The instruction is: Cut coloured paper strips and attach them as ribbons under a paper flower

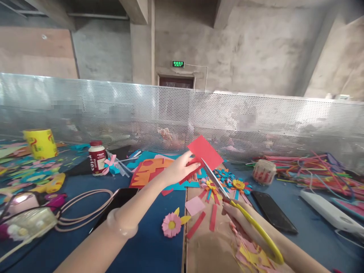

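My left hand (181, 169) pinches a square of red paper (209, 149) near its left corner, raised above the table. In my right hand (237, 218) is a pair of scissors (217, 180) with yellow handles, the blades pointing up and left. Their tips meet the lower edge of the red paper. Below lie a pink paper square (195, 206) and red paper strips (196, 225). A pink paper flower (171, 225) with yellow leaves rests to the left. Paper flowers with yellow centres (238, 184) sit behind the scissors.
Orange paper sheets (152, 170) lie behind my left hand. A brown bottle (97, 158), a yellow tape roll (40, 144) and a coiled cable (85, 193) are leftward. To the right are a phone (273, 211), a jar (264, 172) and colourful sticks (309, 170). A perforated metal panel (136, 117) borders the back.
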A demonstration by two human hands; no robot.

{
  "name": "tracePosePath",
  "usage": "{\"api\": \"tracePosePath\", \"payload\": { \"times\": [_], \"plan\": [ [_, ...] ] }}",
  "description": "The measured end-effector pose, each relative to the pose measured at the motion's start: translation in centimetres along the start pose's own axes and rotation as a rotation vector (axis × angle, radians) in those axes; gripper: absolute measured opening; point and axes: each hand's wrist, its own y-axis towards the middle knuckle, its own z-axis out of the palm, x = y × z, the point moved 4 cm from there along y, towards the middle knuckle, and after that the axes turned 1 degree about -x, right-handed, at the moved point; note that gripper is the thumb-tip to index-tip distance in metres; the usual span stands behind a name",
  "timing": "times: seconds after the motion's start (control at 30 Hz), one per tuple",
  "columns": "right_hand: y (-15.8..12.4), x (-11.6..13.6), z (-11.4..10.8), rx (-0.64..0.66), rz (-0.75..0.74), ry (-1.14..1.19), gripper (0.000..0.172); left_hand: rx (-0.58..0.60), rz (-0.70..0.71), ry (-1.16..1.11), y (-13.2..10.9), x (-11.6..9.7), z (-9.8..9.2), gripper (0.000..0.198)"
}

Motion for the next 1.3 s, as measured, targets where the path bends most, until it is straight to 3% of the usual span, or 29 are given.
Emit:
{"api": "tracePosePath", "payload": {
  "times": [0.47,0.63,1.07,1.3],
  "plan": [
    [-0.1,0.3,0.3,0.067,0.025,0.146,0.042,0.001,-0.012,0.095,-0.2,0.2,0.5,0.034],
    [0.0,-0.8,0.3,0.114,-0.046,0.245,0.042,-0.011,-0.017,0.083,-0.2,0.1,0.6,0.03],
    [-0.2,-3.9,1.5,0.162,0.086,0.243,0.053,-0.097,0.016,0.167,-0.3,0.1,0.5,0.035],
    [-0.2,-4.1,1.9,0.119,-0.001,0.243,0.049,-0.012,0.004,0.088,-0.3,-0.1,1.0,0.033]
  ]
}}
